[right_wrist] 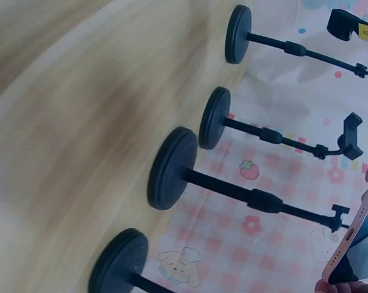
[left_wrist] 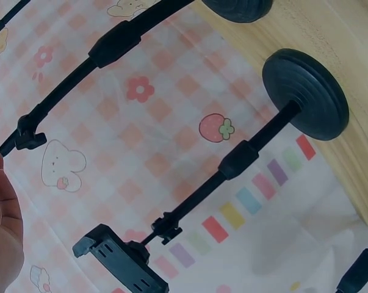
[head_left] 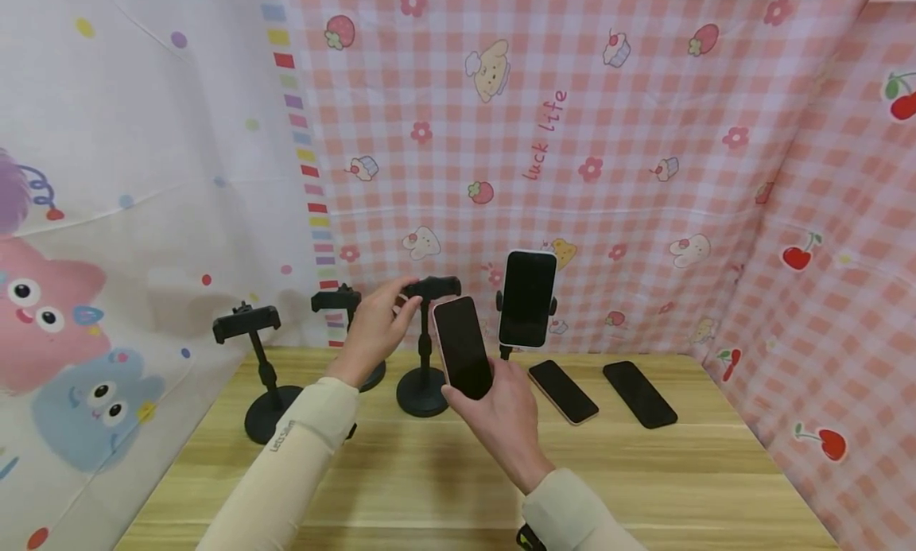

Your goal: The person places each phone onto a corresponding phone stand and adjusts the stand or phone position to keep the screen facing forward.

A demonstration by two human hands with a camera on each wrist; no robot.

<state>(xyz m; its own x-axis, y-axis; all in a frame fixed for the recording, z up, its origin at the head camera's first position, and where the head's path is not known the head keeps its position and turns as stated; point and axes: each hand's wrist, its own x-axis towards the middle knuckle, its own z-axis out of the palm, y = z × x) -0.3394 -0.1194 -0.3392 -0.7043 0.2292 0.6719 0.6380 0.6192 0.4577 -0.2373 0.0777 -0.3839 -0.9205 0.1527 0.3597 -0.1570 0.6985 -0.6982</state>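
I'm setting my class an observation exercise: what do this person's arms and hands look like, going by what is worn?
The left hand and right hand wear no gloves. The left sleeve and right sleeve are pale cream with wide cuffs. Small dark lettering marks the left one; a dark device with a yellowish mark shows beside the right.

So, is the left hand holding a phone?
No, the left hand is at a stand's holder, while the right hand grips a phone.
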